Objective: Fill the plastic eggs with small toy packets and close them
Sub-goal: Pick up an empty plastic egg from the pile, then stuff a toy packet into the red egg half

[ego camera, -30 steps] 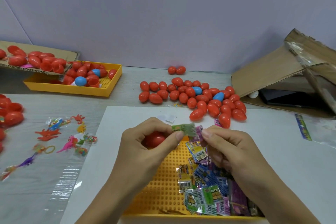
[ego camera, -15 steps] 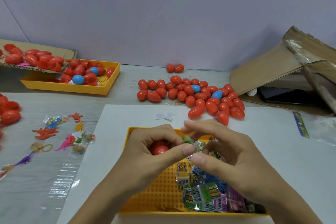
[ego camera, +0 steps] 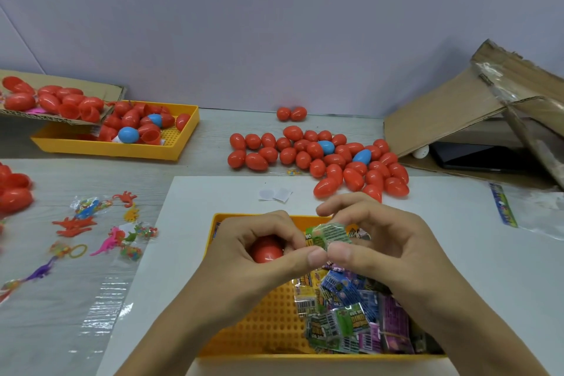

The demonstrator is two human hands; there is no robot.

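Clenched round a red plastic egg half point(ego camera: 266, 252), the left hand point(ego camera: 259, 256) also meets the green toy packet point(ego camera: 328, 236) with its thumb and forefinger, so its grip is divided between shell and packet. The packet is pinched from the other side by the right hand point(ego camera: 384, 250), thumb below and fingers curled over the top edge — a closed grip on the crumpled foil. Whether the egg is a single half or a hinged pair cannot be told, since most of it is hidden by the fingers.

From the head view, both hands are held just above the near yellow tray point(ego camera: 268, 330), in which a heap of further packets point(ego camera: 351, 314) is piled toward the right. A cluster of closed eggs point(ego camera: 320, 159), mostly red with two blue, is spread on the bench point(ego camera: 198, 168) beyond the white sheet point(ego camera: 457, 253). A second yellow tray point(ego camera: 122, 148) with more eggs lies at the far left, and loose rubbery toy animals point(ego camera: 91, 232) are scattered to the left.

The step in hand is judged to be folding the packet small enough for the shell. It is best done by rolling the foil tightly between both thumbs before it is pushed in — no corner should be left over the rim, or the halves may not snap shut. The egg's open side should be kept turned toward the packet.
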